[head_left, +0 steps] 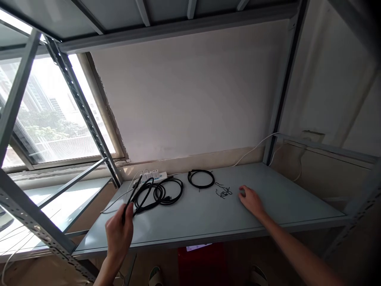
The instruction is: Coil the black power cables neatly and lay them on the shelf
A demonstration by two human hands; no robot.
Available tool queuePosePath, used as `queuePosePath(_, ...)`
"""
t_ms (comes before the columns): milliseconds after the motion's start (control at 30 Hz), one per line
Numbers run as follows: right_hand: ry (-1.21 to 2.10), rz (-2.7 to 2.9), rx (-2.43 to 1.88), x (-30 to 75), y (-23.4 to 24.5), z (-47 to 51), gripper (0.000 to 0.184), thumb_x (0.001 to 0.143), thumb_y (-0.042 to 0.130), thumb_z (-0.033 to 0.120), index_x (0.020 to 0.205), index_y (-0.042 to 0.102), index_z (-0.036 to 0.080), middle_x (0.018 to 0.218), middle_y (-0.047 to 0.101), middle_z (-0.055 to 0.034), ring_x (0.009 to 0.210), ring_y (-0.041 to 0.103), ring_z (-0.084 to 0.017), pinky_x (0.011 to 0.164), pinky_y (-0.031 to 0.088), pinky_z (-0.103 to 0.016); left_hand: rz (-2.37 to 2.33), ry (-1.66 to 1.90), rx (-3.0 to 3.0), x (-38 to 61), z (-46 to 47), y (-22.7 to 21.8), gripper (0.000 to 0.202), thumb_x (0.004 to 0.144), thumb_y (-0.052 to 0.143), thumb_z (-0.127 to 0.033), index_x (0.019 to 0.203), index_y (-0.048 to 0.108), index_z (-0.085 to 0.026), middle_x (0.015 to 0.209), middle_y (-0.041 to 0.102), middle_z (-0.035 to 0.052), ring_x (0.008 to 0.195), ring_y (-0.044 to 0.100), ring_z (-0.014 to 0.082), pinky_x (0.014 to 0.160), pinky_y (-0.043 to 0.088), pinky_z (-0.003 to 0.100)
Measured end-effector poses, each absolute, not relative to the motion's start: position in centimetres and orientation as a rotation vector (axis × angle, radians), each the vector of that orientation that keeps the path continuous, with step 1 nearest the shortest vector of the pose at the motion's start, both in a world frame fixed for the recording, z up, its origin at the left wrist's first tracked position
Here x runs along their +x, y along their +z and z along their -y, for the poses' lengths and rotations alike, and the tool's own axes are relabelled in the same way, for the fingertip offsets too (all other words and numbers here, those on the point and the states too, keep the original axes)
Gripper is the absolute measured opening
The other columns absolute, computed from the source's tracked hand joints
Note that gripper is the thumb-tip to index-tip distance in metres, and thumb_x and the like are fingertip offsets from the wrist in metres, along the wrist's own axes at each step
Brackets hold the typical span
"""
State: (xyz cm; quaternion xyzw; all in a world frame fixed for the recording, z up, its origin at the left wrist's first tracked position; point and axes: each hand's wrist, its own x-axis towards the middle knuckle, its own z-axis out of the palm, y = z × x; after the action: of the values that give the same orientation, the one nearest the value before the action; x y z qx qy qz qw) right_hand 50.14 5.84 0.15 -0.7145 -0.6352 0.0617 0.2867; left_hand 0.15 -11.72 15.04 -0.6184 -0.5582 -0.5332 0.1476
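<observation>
My left hand (119, 228) is closed around a black cable (145, 206), whose loops hang over the left part of the shelf board. Just right of it lies a coiled black cable (182, 190) with a plug-like end, partly overlapped by the held loops. Farther back, another coiled black cable (214, 180) rests in a neat ring. A small tangle of thin black ties (224, 193) lies between that ring and my right hand (251, 201). The right hand hovers low over or touches the board, fingers curled and thumb apart, with nothing visible in it.
A white power strip (162, 176) with plugged-in adapters stands against the wall behind the cables. Grey metal posts (279, 91) and an upper shelf (178, 29) frame the board (190, 222). A window (59, 115) is at left; a red stool-like object (202, 264) sits below.
</observation>
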Motion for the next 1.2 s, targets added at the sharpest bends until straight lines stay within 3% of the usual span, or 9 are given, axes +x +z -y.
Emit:
queuePosePath(200, 0.144, 1.691, -1.926, 49.8, 0.7, -5.5, 0.03, 0.091, 0.046, 0.024, 0.116, 0.061, 0.015, 0.1, 0.066, -0.0114, 0.093, 0.063, -0.024, 0.07, 0.042, -0.028, 1.114, -1.062, -2.175, 2.2, 13.7, 7.7, 0.018, 0.098, 0.053, -0.016, 0.08, 0.054, -0.021, 0.06, 0.054, -0.0041, 0.048, 0.05, 0.009, 0.053, 0.037, 0.022)
queuePosePath(333, 0.136, 1.685, -1.935, 49.7, 0.9, -5.4, 0.029, 0.09, 0.047, 0.022, 0.115, 0.061, 0.016, 0.097, 0.065, -0.0107, 0.091, 0.062, -0.023, 0.068, 0.041, -0.027, 1.028, -0.835, -2.318, 1.0, 15.1, 3.0, 0.019, 0.099, 0.047, -0.017, 0.081, 0.052, -0.022, 0.065, 0.059, -0.0015, 0.052, 0.055, 0.0123, 0.052, 0.041, 0.024)
queuePosePath(400, 0.134, 1.693, -1.925, 49.7, 1.0, -5.3, 0.028, 0.09, 0.047, 0.022, 0.114, 0.061, 0.016, 0.096, 0.065, -0.0102, 0.09, 0.062, -0.023, 0.067, 0.04, -0.027, 1.0, -0.762, -2.332, -0.9, 15.3, 1.7, 0.017, 0.101, 0.042, -0.019, 0.092, 0.057, -0.022, 0.074, 0.066, 0.0011, 0.06, 0.063, 0.0145, 0.058, 0.048, 0.025)
queuePosePath(533, 0.129, 1.678, -1.928, 49.7, 0.9, -5.3, 0.028, 0.09, 0.047, 0.023, 0.113, 0.062, 0.017, 0.098, 0.066, -0.0101, 0.089, 0.063, -0.022, 0.067, 0.041, -0.027, 1.071, -0.613, -2.298, -4.8, 14.6, 1.0, 0.02, 0.105, 0.042, -0.03, 0.103, 0.06, -0.023, 0.09, 0.073, 0.0037, 0.082, 0.071, 0.0201, 0.077, 0.055, 0.03)
queuePosePath(633, 0.134, 1.674, -1.927, 49.8, 0.5, -5.6, 0.029, 0.091, 0.047, 0.023, 0.114, 0.062, 0.017, 0.102, 0.066, -0.0108, 0.093, 0.063, -0.023, 0.068, 0.042, -0.027, 1.125, -0.54, -2.272, -6.2, 13.9, 1.3, 0.026, 0.105, 0.043, -0.039, 0.112, 0.061, -0.023, 0.103, 0.073, 0.0061, 0.097, 0.07, 0.0239, 0.082, 0.055, 0.032)
queuePosePath(833, 0.148, 1.737, -1.881, 50.3, -0.1, -5.9, 0.031, 0.093, 0.043, 0.026, 0.117, 0.06, 0.015, 0.104, 0.066, -0.0124, 0.097, 0.063, -0.025, 0.07, 0.043, -0.029, 1.406, -0.321, -2.42, -5.7, 12.7, 2.9, 0.015, 0.101, 0.051, -0.03, 0.1, 0.066, -0.026, 0.105, 0.066, 0.0035, 0.092, 0.063, 0.0221, 0.081, 0.052, 0.033)
queuePosePath(967, 0.142, 1.724, -1.882, 50.1, 0.4, -5.7, 0.03, 0.092, 0.044, 0.024, 0.115, 0.061, 0.015, 0.101, 0.067, -0.0118, 0.095, 0.063, -0.024, 0.07, 0.044, -0.029, 1.462, -0.33, -2.394, -6.3, 12.5, 2.8, 0.023, 0.1, 0.051, -0.03, 0.12, 0.064, -0.03, 0.113, 0.065, 0.0039, 0.098, 0.062, 0.0228, 0.085, 0.052, 0.034)
queuePosePath(1100, 0.137, 1.675, -1.909, 49.7, 0.8, -5.5, 0.028, 0.089, 0.047, 0.022, 0.112, 0.063, 0.016, 0.096, 0.066, -0.0101, 0.09, 0.062, -0.023, 0.07, 0.042, -0.028, 1.34, -0.399, -2.319, -6.9, 12.8, 1.3, 0.042, 0.098, 0.056, -0.043, 0.138, 0.056, -0.032, 0.132, 0.063, 0.004, 0.12, 0.059, 0.0257, 0.101, 0.05, 0.036)
queuePosePath(1200, 0.141, 1.663, -1.895, 49.6, 1.0, -5.4, 0.028, 0.088, 0.048, 0.021, 0.111, 0.063, 0.016, 0.094, 0.065, -0.0095, 0.089, 0.061, -0.022, 0.069, 0.04, -0.028, 1.308, -0.402, -2.304, -6.1, 13.3, 1.3, 0.057, 0.097, 0.056, -0.05, 0.151, 0.044, -0.034, 0.141, 0.059, 0.003, 0.129, 0.056, 0.0256, 0.103, 0.049, 0.034)
